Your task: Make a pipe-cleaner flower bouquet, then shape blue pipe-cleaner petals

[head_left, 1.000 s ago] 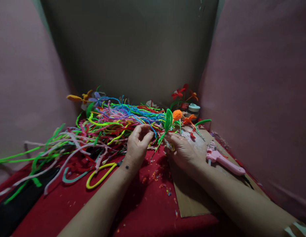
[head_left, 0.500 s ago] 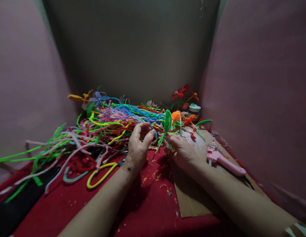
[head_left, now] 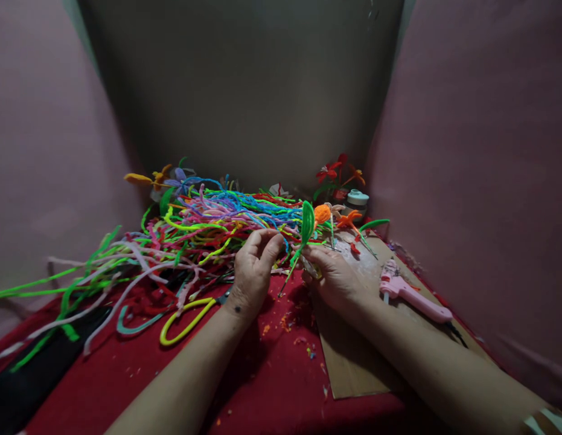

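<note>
Right hand (head_left: pixel 337 275) is gripping a green leaf stem (head_left: pixel 306 225) (fuzzy loop, tilted upright); left hand (head_left: pixel 253 269) is pinching a thin strand beside it.

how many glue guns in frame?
1. The pink glue gun lies on the cardboard sheet, just right of the right hand. Another could be buried under the pipe cleaner pile behind the left hand.

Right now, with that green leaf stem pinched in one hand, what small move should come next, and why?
Probably bring the left hand across to the green leaf stem. The right hand holds its lower end, its looped top stands free, and the left fingertips are pinched beside it, just in front of the pipe cleaner pile.
</note>
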Demonstrator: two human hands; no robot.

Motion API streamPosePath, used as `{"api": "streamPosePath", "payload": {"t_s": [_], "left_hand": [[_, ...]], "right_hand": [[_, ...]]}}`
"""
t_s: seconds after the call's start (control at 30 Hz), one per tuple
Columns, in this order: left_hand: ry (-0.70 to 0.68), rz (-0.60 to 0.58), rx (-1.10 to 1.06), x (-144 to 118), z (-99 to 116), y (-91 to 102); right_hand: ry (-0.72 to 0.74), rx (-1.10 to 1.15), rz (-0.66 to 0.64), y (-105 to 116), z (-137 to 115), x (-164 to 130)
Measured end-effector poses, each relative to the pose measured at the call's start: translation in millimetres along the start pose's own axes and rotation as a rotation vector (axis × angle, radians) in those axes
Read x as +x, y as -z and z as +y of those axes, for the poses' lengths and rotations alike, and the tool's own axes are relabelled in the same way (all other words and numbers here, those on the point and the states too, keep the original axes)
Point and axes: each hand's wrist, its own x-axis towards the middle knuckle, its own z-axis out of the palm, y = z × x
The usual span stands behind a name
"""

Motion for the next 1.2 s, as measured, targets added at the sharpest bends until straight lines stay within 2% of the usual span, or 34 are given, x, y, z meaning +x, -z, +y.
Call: {"api": "streamPosePath", "payload": {"t_s": [0.13,0.27,0.37,0.53,0.63,0.73,0.83,0.97,1.1,1.2], "left_hand": [[0.092,0.051,-0.034,3.8,-6.4,1.1],[0.204,0.021,-0.121,6.3,-9.8,1.4],[0.227,-0.003,-0.135,6.5,-8.7,1.4],[0.187,-0.028,-0.13,5.9,-5.7,3.4],[0.107,-0.08,-0.023,6.6,-6.6,5.6],[0.037,-0.08,0.08,7.3,-8.6,5.0],[0.078,-0.058,0.04,6.0,-7.8,0.2],[0.1,-0.133,0.032,0.2,-3.7,-6.7],[-0.03,-0.214,0.214,-8.5,-5.9,-10.5],[-0.107,-0.23,0.414,-14.8,-9.1,-12.1]], "right_hand": [[-0.003,-0.008,0.006,-0.6,-1.5,0.4],[-0.006,-0.035,-0.002,-4.1,-6.1,-1.1],[-0.016,-0.037,-0.011,-3.1,-6.2,-1.7],[-0.015,-0.027,-0.015,1.8,-0.9,-0.4],[-0.015,-0.036,-0.009,2.5,0.3,0.2],[-0.009,-0.036,0.003,2.6,0.7,0.6],[-0.013,-0.02,0.018,2.8,1.4,0.9],[-0.003,-0.022,0.025,2.9,2.0,1.2],[0.044,-0.057,0.05,2.6,2.8,1.1],[0.047,-0.107,0.075,1.3,3.1,-0.3]]}}
